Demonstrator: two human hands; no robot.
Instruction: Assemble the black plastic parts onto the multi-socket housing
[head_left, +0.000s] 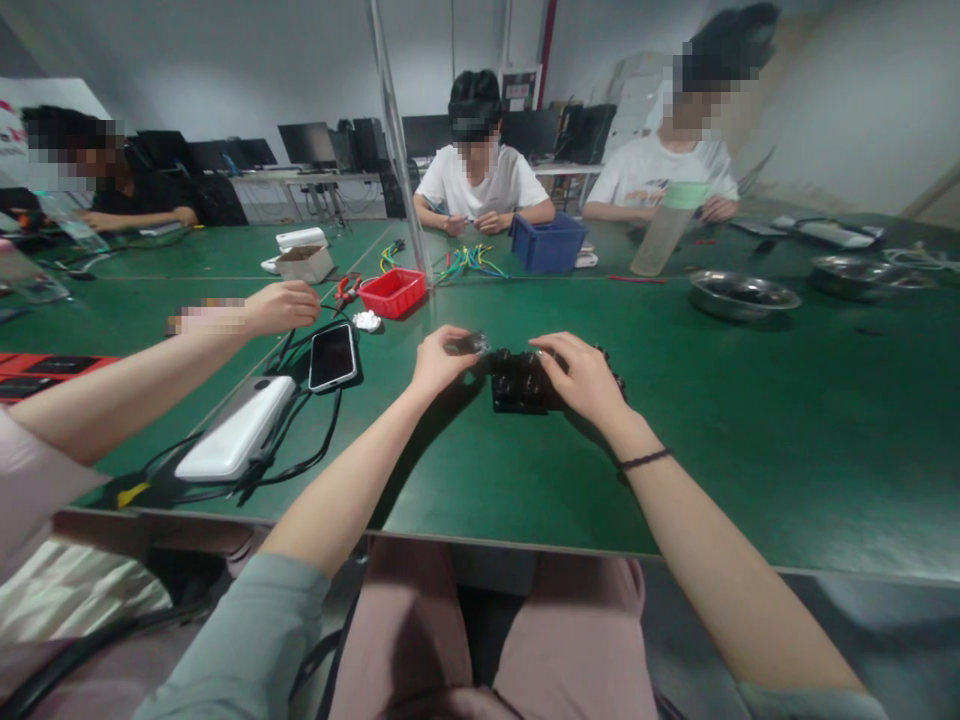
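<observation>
A black block-like part [519, 384] with rounded knobs or holes on top lies on the green table in front of me. My right hand [579, 372] rests over its right side, fingers curled onto it and hiding much of that end. Just left of the block, my left hand [444, 358] pinches a small clear or shiny piece [478, 343]; its exact kind is too small to make out. The fingertips of that hand are close to the block's upper left corner.
To the left lie a white power bank [238, 430], a phone [333, 357] and black cables; a co-worker's arm [187, 345] reaches in there. Ahead are a red tray [393, 294], a blue bin [548, 244] and a metal pole. Metal bowls [742, 297] and a bottle [670, 230] stand right.
</observation>
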